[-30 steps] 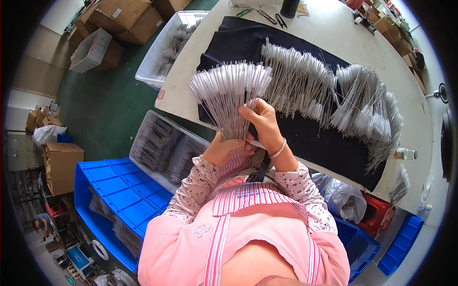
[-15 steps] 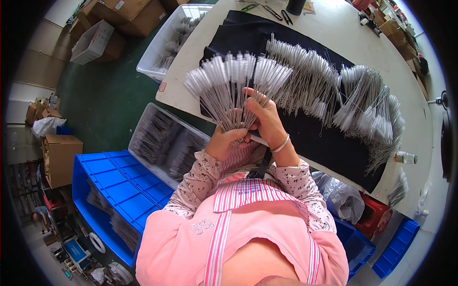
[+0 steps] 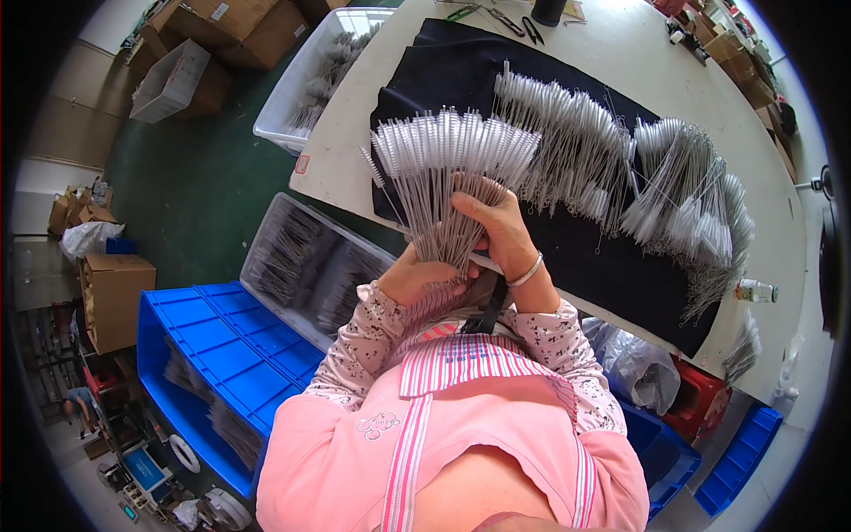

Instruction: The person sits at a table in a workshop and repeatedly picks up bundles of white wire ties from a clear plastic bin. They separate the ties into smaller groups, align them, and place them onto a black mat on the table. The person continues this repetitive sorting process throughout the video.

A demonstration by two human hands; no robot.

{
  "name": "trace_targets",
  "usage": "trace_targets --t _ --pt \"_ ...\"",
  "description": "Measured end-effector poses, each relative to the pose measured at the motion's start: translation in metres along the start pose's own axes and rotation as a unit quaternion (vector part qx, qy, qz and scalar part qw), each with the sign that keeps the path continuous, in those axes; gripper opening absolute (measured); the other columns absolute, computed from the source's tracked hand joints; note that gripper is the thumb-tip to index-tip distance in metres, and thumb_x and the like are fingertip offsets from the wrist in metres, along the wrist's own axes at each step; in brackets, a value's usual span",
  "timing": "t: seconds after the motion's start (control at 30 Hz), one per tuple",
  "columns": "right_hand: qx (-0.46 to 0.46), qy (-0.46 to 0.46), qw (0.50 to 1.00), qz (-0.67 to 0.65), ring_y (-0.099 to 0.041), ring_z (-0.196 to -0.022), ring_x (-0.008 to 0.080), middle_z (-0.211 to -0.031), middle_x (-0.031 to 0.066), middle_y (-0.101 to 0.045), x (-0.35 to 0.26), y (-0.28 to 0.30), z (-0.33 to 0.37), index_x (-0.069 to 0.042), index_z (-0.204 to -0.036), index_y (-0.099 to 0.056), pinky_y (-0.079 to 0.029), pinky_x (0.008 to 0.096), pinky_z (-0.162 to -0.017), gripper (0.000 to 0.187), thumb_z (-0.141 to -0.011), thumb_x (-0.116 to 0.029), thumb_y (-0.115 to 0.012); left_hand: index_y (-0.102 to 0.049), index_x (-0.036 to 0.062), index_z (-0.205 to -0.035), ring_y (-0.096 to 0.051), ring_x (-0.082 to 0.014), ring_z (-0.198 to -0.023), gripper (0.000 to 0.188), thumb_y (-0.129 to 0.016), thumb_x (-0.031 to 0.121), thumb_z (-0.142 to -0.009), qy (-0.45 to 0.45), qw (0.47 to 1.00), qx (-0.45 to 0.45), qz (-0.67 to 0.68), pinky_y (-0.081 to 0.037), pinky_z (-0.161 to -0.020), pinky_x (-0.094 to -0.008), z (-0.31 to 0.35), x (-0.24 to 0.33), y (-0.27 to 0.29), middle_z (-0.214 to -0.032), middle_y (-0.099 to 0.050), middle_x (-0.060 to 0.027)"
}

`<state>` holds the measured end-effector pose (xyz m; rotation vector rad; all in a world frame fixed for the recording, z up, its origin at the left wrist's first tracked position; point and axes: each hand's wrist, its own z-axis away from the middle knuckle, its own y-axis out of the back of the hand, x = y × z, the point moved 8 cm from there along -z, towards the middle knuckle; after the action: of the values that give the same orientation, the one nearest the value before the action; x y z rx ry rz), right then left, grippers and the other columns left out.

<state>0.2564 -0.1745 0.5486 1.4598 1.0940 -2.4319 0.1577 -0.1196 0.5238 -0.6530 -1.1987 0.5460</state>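
A fanned bunch of thin wire brushes (image 3: 448, 146) with white bristle heads stands upright between my hands, heads pointing away from me. My left hand (image 3: 418, 277) is closed round the wire stems near their lower ends. Higher up on the right side of the bunch, my right hand (image 3: 496, 222) wraps its fingers round the stems, thumb across the front. One brush at the left edge leans out from the others. Beyond my hands, more piles of the same brushes (image 3: 567, 133) lie on a black cloth (image 3: 425, 75).
The cloth covers part of a pale table (image 3: 346, 151). A grey bin (image 3: 257, 257) and a blue crate (image 3: 230, 328), both with brushes, stand left. A clear tub (image 3: 275, 115) of brushes sits behind them. Snips (image 3: 532, 31) lie at the far edge; a small jar (image 3: 755, 291) stands right.
The brush bunch has drawn together from a wide, gapped fan into a tighter one with heads more level. My right hand has shifted slightly down along it.
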Motion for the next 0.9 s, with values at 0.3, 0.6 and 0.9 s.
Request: trace_targets --t 0.3,0.6,0.9 --pt "-0.067 -0.053 0.991 -0.106 -0.067 -0.070 0.0172 -0.093 0.0134 -0.066 0.014 0.012 -0.001 0.003 -0.106 -0.059 -0.054 0.0270 -0.058 0.030 -0.086 -0.018 -0.062 -0.027 0.0060 -0.141 -0.062 -0.0229 -0.097 0.077 -0.065 0.004 -0.074 -0.017 0.999 -0.034 0.026 -0.055 -0.070 -0.0325 0.001 0.010 -0.015 -0.122 -0.053 -0.0148" --pt "-0.240 -0.080 0.948 -0.194 -0.062 -0.100 0.0253 -0.116 0.0199 -0.059 0.033 -0.009 0.010 0.004 -0.126 -0.046 -0.056 0.0369 -0.078 0.068 -0.081 -0.041 -0.069 -0.051 -0.0007 -0.120 -0.061 -0.0235 -0.082 0.053 -0.074 0.015 -0.076 0.081 0.993 -0.064 0.056 -0.050 -0.071 -0.0339 0.015 -0.030 -0.022 -0.096 -0.061 -0.0110" --pt "-0.296 -0.161 0.921 -0.197 -0.064 -0.093 0.0245 -0.104 0.0172 -0.060 0.037 -0.042 0.030 0.002 -0.132 -0.040 -0.055 0.0355 -0.079 0.072 -0.082 -0.041 -0.068 -0.050 0.0035 -0.119 -0.062 -0.0282 -0.079 0.045 -0.066 0.012 -0.078 0.022 0.980 -0.015 0.196 -0.049 -0.073 -0.0402 0.018 -0.046 -0.040 -0.096 -0.061 -0.0141"
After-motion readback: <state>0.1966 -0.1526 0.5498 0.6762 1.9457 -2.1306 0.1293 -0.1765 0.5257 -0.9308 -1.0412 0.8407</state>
